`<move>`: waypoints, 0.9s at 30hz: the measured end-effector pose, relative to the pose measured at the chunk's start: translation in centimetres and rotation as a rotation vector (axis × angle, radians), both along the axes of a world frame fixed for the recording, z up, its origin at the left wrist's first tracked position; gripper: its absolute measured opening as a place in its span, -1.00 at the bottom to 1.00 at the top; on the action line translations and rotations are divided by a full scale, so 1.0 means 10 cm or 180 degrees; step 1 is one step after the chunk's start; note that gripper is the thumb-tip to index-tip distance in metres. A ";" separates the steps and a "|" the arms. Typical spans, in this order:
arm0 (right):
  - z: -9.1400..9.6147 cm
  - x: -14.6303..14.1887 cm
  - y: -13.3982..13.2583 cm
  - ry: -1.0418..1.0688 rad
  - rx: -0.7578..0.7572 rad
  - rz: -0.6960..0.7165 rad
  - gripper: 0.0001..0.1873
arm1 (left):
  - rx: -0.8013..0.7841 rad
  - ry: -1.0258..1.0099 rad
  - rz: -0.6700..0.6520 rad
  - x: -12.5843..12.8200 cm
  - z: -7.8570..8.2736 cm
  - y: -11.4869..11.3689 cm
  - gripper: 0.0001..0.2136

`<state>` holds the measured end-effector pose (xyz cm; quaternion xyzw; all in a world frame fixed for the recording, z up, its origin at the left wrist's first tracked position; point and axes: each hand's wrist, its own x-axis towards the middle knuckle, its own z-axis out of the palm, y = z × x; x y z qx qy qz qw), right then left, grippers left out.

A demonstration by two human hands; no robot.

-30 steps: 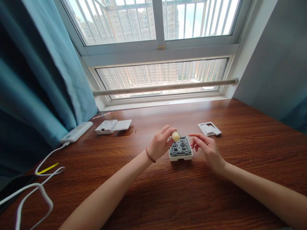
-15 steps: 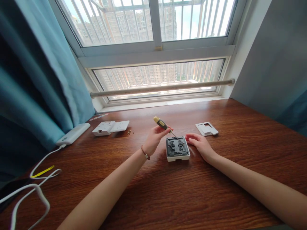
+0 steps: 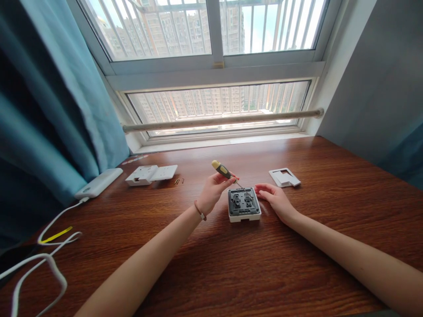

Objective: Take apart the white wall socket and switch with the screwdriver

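My left hand (image 3: 214, 190) is closed around a screwdriver (image 3: 222, 169) with a yellow and dark grey handle. The screwdriver slants down to the right, its tip over the right half of a wall switch (image 3: 243, 203). That switch has a dark grey face with two mechanisms and sits flat on the table in a white back box (image 3: 244, 218). At the switch's far right side, my right hand (image 3: 272, 199) has its fingers bent, with the fingertips against the box edge. Whether the screwdriver tip sits in a screw is too small to tell.
Behind on the left lie a white switch box with its cover opened (image 3: 150, 174) and several small brass screws (image 3: 177, 181). A white frame (image 3: 284, 177) lies back right. At left are a white power bank (image 3: 99, 183), its cable (image 3: 59, 211) and a yellow strip (image 3: 57, 235).
The whole view has shifted very slightly. Both hands, the screwdriver and the wall switch keep nearly the same places relative to each other.
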<state>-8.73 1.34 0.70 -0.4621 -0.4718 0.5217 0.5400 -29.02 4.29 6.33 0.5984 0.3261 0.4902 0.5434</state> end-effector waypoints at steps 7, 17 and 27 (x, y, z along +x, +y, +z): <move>-0.03 0.02 0.02 -0.0134 0.0036 0.0041 -0.76 | 0.0359 0.0315 -0.0059 0.00 0.05 -0.03 -0.84; 0.00 0.07 0.07 -0.0665 0.0131 0.0754 -0.61 | 0.0706 0.0531 0.0178 0.25 0.10 0.20 -0.78; 0.10 0.25 0.08 -0.1066 0.0232 0.2030 0.05 | 0.0139 -0.0393 -0.0359 0.22 -0.02 0.18 -0.76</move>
